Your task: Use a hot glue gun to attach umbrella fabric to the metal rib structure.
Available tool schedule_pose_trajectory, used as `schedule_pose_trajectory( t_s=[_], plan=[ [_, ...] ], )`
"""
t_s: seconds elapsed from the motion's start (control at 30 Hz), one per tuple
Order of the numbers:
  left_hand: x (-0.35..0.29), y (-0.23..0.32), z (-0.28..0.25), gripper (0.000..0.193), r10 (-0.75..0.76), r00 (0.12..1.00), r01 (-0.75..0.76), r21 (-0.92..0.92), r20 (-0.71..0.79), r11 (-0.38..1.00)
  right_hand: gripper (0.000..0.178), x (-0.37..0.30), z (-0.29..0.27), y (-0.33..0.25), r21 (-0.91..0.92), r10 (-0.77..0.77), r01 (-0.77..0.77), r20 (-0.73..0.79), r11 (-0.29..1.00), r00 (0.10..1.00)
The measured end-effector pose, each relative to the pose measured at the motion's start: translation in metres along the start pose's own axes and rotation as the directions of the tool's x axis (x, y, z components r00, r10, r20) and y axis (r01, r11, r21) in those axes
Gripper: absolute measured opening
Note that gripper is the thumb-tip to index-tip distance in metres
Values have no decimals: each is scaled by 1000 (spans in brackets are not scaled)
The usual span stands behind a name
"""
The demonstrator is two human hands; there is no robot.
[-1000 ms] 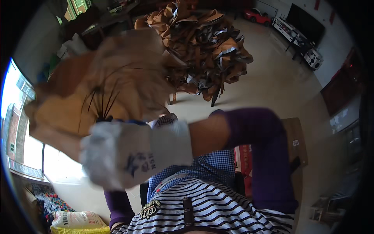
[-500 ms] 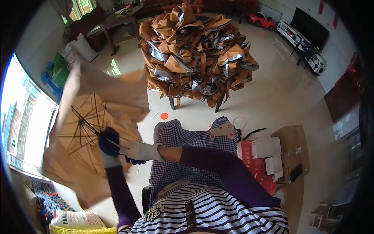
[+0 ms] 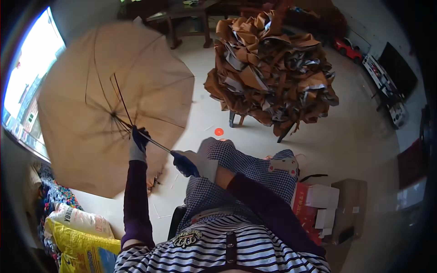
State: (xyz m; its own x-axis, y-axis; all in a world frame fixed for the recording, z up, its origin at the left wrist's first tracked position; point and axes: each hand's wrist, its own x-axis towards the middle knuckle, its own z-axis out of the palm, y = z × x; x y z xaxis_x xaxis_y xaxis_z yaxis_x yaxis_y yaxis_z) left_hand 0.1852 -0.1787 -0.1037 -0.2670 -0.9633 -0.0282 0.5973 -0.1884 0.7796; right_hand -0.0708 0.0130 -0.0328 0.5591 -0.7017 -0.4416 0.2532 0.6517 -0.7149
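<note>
Black-and-white striped top (image 3: 205, 252), purple sleeves (image 3: 136, 195), blue-and-white checked lower garment (image 3: 227, 157), navy-palmed pale gloves (image 3: 190, 164).

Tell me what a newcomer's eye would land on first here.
First, the big open tan umbrella filling the upper left, gripped by the left hand and, lower down, the right hand. Next, the crumpled brown-and-silver heap at upper right. Then the small red disc on the floor between them.
</note>
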Motion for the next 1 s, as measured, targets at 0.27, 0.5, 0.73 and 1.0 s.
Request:
schedule_pose_trajectory(
  t_s=[0.27, 0.5, 0.73, 1.0],
  plan=[
    [9, 28, 67, 34, 312, 895, -153, 439, -318, 885, 50, 13, 10, -36, -82, -114, 123, 102, 989, 988],
    [5, 69, 102, 27, 334, 836, -244, 249, -436, 937, 48, -10, 24, -36, -149, -258, 279, 147, 949, 955],
    [29, 122, 124, 28, 407, 797, -241, 384, -446, 891, 46, -50, 28, -37, -117, -209, 224, 125, 968, 970],
    [42, 201, 118, 35, 547, 600, -100, 624, -583, 775, 45, -109, 46, -10, -106, -301, 324, 189, 940, 935]
  ],
)
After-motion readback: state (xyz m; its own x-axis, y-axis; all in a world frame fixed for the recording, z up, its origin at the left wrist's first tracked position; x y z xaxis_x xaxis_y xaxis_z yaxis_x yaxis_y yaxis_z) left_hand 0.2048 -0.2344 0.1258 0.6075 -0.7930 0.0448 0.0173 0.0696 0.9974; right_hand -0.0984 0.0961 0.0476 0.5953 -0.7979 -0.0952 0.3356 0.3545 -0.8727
